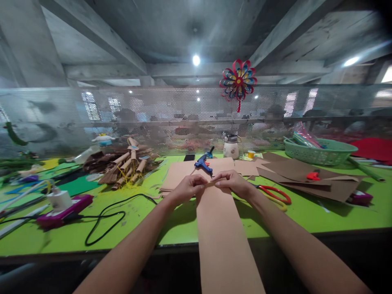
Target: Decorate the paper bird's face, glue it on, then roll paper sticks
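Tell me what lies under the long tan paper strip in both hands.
Green table shows beside the strip, tan paper sheets beyond its far end. Anything directly beneath is covered.

Green table [337, 216] under cardboard strip [223, 232], scissors [274, 195]

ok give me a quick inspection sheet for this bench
surface: green table, crowded toward the back
job's things: long tan paper strip running off the near edge
clutter: blue glue gun, red scissors, brown sheets, green basket, bundle of paper rolls
hands: left hand and right hand both pinch the strip's far end
cables: black cable looped beside purple power strip
surroundings: mesh screen, paper flower hanging on it
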Demonstrator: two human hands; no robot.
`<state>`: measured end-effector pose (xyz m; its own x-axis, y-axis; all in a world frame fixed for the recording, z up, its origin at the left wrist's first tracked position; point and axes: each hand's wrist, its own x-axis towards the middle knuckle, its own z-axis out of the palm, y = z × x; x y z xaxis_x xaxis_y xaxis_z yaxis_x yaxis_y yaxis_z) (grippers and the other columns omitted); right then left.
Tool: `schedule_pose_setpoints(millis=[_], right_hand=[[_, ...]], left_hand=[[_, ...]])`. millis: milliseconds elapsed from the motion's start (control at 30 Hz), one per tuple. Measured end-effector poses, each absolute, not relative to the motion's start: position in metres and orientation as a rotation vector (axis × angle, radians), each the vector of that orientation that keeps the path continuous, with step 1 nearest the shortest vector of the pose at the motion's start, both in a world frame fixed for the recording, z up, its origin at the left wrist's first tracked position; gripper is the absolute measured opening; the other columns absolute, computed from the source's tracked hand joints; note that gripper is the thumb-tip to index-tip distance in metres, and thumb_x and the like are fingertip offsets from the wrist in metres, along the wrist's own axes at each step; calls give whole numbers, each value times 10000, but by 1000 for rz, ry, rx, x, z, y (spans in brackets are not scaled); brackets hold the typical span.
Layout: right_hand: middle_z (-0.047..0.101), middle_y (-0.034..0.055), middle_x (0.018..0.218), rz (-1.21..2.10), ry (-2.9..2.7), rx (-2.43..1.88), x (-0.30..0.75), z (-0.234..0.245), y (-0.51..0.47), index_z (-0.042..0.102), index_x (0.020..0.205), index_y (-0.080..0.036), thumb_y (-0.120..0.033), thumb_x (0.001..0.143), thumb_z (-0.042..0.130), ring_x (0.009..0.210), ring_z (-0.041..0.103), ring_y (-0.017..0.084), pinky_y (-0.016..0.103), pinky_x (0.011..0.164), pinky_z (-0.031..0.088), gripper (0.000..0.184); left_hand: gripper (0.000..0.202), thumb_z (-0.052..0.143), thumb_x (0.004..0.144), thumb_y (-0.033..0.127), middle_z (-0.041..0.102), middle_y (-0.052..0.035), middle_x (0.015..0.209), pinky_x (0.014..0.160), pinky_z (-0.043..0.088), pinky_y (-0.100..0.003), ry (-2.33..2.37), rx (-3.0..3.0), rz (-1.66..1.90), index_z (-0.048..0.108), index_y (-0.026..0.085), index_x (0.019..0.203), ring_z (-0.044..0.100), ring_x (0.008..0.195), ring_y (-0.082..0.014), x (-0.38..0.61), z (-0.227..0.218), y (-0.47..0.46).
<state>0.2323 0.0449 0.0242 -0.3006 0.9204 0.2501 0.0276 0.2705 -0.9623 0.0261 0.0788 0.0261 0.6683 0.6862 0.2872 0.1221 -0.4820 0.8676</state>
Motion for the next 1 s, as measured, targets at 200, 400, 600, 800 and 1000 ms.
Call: schedule_pose_setpoints(millis=[200, 400, 600, 800, 1000], right_hand=[[550, -8, 562, 1101, -1664, -932, 232, 23, 46, 690, 820, -106, -197, 618, 652, 492, 413, 61, 204, 479, 278, 225], [567, 6, 591, 1035, -1735, -946, 228, 25, 43, 695, 854, -97, -224, 631, 643, 523, 423, 73, 204, 485, 290, 262], [564, -1, 629, 1108, -1594, -913, 229, 28, 40, 632, 1001, -136, -242, 626, 677, 524, 446, 74, 194, 483, 314, 393], [592, 25, 668, 1138, -1524, -878, 228, 28, 41, 657, 833, -120, -304, 605, 703, 559, 492, 97, 220, 520, 370, 297], [460, -47, 488, 1086, -1558, -844, 227, 27, 42, 670, 866, -115, -235, 634, 659, 423, 348, 47, 195, 410, 241, 261]], left_hand=[[231, 588, 718, 304, 505, 14, 605, 474, 301, -173, 616, 2006, 772, 578, 107, 838, 410, 511, -65, 25, 26, 80], [379, 588, 725, 385, 424, 47, 510, 434, 226, -172, 653, 2064, 638, 616, 93, 964, 328, 456, -50, 24, 28, 80], [368, 621, 708, 348, 517, 1, 623, 515, 303, -189, 622, 1883, 794, 627, 99, 978, 431, 555, -77, 24, 29, 79], [288, 616, 711, 286, 480, 30, 560, 473, 291, -182, 585, 1785, 838, 618, 99, 930, 422, 478, -59, 26, 32, 73], [274, 630, 682, 269, 467, 45, 496, 449, 287, -180, 616, 1758, 927, 624, 95, 893, 408, 436, -56, 29, 31, 71]])
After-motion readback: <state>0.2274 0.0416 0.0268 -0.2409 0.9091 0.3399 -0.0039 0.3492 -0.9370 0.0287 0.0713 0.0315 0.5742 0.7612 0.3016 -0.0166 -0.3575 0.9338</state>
